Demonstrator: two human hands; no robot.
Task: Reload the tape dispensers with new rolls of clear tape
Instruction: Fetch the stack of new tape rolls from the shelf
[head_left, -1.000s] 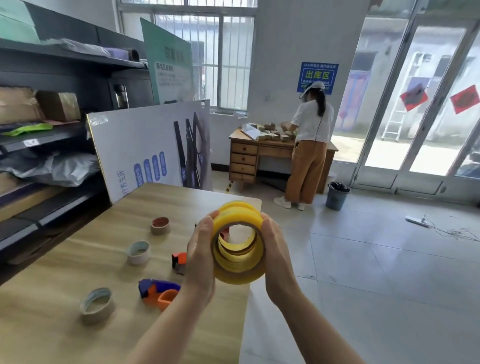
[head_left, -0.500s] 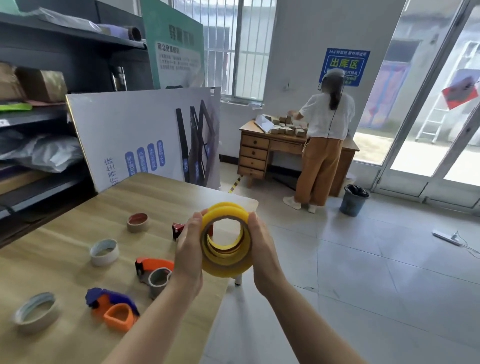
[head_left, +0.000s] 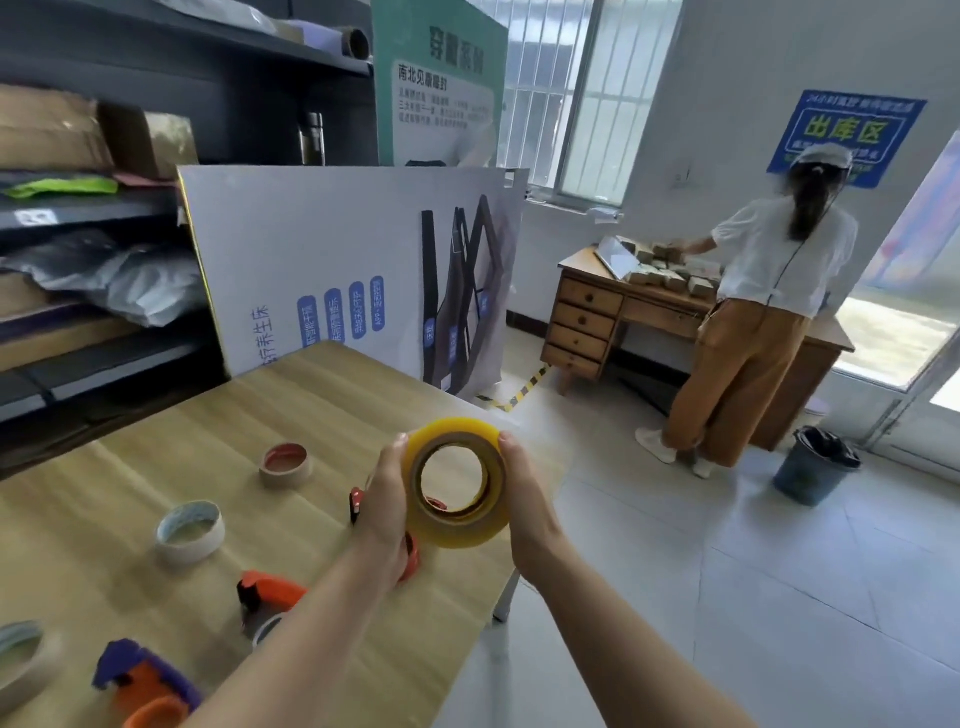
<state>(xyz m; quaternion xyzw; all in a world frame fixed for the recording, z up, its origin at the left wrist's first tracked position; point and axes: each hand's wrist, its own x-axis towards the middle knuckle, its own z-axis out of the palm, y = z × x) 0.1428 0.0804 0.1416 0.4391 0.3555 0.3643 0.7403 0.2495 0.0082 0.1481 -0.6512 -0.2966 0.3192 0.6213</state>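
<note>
A fat yellowish roll of clear tape (head_left: 457, 527) is held up over the right end of the wooden table (head_left: 322, 410), its hole facing me. My left hand (head_left: 387, 512) grips its left side and my right hand (head_left: 524, 506) grips its right side. On the table lie an orange tape dispenser (head_left: 270, 595), a purple-and-orange dispenser (head_left: 140, 680) at the near edge, and a red dispenser (head_left: 357, 501) partly hidden behind my left hand. Three empty cardboard cores (head_left: 189, 530) (head_left: 284, 463) (head_left: 23, 657) stand among them.
A large printed board (head_left: 337, 270) leans against the table's far side. Dark shelves (head_left: 98, 218) with boxes and bags fill the left. A person (head_left: 763, 322) stands at a wooden desk (head_left: 587, 317) across the tiled floor, with a grey bin (head_left: 813, 470) nearby.
The roll has stayed between both hands while my view swung left and closer to the table. The roll's hole now faces me more squarely.
</note>
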